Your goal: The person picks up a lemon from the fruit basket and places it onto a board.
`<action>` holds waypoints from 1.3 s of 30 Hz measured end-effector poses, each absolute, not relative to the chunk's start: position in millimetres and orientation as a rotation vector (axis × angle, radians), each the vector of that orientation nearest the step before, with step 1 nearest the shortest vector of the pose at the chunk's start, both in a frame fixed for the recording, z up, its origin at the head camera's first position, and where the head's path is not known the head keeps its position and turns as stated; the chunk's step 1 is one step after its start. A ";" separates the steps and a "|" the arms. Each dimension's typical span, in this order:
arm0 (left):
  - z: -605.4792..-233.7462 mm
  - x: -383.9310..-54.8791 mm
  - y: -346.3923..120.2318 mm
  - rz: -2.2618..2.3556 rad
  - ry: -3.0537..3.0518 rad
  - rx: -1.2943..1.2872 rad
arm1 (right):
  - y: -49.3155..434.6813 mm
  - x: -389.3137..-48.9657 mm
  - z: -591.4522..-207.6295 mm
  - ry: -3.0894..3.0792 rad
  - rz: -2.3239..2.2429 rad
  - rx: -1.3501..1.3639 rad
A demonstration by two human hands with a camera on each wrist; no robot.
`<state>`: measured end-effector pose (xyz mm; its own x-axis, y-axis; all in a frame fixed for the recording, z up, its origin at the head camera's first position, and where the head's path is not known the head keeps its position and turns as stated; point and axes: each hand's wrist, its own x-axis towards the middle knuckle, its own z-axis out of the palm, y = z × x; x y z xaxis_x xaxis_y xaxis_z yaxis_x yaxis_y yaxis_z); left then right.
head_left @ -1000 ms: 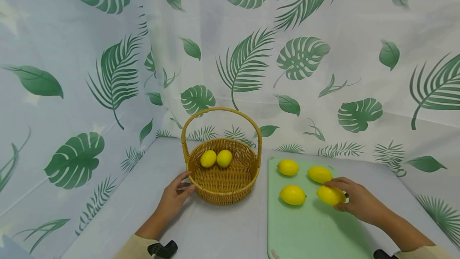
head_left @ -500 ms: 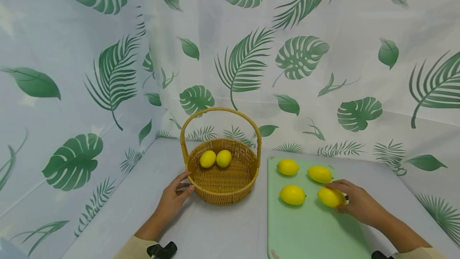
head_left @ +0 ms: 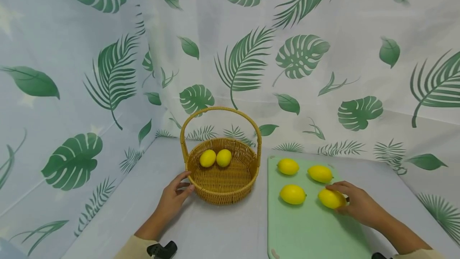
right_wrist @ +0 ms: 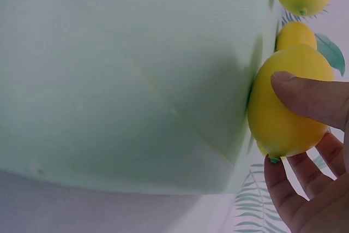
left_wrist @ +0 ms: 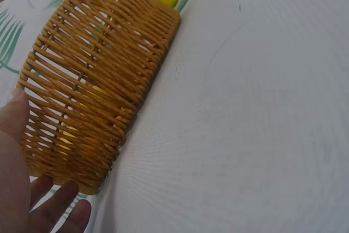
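Observation:
My right hand (head_left: 355,204) pinches a yellow lemon (right_wrist: 292,99) at the right of the pale green cutting board (head_left: 298,231), thumb on one side and fingertips round the other. Three more lemons lie on the board: one at the back left (head_left: 288,166), one at the back right (head_left: 320,174) and one at the front left (head_left: 292,194). With relaxed fingers, my left hand (head_left: 172,201) touches the left side of the wicker basket (left_wrist: 103,69), its thumb (left_wrist: 15,115) by the rim. Inside the basket sit two lemons, the left one (head_left: 208,158) beside the right one (head_left: 224,158).
The basket's tall arched handle (head_left: 220,108) stands upright over its opening. A white-covered table (head_left: 230,231) carries the basket and board. Leaf-printed cloth (head_left: 248,19) hangs behind and along the left side.
The lemon in my right hand has shifted slightly toward me, away from the lemon behind it. My left hand stays at the basket.

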<state>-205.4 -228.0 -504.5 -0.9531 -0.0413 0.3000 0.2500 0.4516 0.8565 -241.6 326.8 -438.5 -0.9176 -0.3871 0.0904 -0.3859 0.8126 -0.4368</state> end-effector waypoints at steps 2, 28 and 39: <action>-504.4 -206.2 -228.0 -1.512 -2.426 -0.184 | 327.9 -240.6 -438.6 3.005 -0.731 -0.650; -502.5 -208.7 -227.1 -1.518 -2.417 -0.202 | 329.1 -242.5 -442.1 3.018 -0.793 -0.684; -506.0 -207.5 -229.4 -1.517 -2.418 -0.194 | 323.5 -250.3 -436.4 2.927 -0.784 -0.626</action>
